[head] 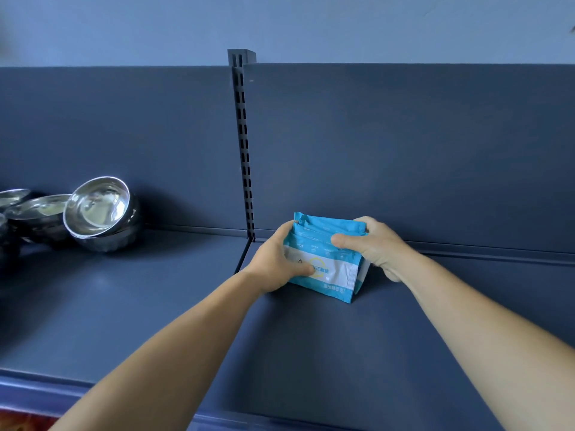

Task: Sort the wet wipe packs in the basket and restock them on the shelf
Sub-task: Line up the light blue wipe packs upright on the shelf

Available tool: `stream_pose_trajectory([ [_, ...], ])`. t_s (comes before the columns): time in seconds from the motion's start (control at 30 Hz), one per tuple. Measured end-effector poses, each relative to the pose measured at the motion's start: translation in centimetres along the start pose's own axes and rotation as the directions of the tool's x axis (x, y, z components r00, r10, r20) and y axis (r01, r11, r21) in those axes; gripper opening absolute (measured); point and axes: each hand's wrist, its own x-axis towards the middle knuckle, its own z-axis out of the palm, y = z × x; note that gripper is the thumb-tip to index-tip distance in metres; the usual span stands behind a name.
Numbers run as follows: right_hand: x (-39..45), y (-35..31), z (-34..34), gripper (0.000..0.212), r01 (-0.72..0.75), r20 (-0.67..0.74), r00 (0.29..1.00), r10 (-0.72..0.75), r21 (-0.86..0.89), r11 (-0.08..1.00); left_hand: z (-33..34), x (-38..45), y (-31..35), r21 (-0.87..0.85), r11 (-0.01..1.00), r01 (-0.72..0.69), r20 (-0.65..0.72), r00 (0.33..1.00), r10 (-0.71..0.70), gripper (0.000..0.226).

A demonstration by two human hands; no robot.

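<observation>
While a stack of shiny round stainless-steel bowls [99,213] sits far off at the left of the dark blue metal shelf [140,306], the left hand [277,262] wraps the left end of a bunch of blue-and-white soft plastic wet wipe packs [326,259], thumb across the front face. The packs stand upright on the shelf just right of the slotted upright post [243,150] (how many, I cannot tell). Clamped between both hands, they are gripped at the right end by the right hand [373,244], fingers curled over the top edge.
</observation>
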Motion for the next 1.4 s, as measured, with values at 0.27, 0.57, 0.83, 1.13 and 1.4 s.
stream_pose_trajectory([
  [0.27,-1.2,-1.2,0.5,0.023,-0.047,0.039,0.998,0.057,-0.216,0.975,0.4,-1.3,1.6,0.242,0.97,-0.025,-0.005,1.0,0.027,0.096],
  [0.57,-2.2,0.6,-1.2,0.034,-0.111,-0.159,0.985,0.067,-0.291,0.95,-3.3,-4.1,1.2,0.485,0.872,0.073,0.162,0.972,-0.171,0.055],
  [0.83,-4.8,0.4,-0.2,0.079,-0.007,-0.026,0.999,-0.037,-0.902,0.431,-1.6,-4.7,2.5,0.572,0.82,0.032,0.256,0.942,-0.216,0.078],
  [1.13,-5.2,1.0,-0.1,0.03,0.088,0.027,0.993,-0.118,-0.83,0.551,-0.4,-4.1,3.7,0.649,0.76,0.03,0.141,0.977,-0.159,0.094],
  [1.4,-5.3,1.2,-0.9,0.018,0.11,0.042,0.993,-0.107,-0.632,0.767,0.1,-2.9,3.4,0.292,0.943,0.161,0.088,0.977,-0.194,0.027],
])
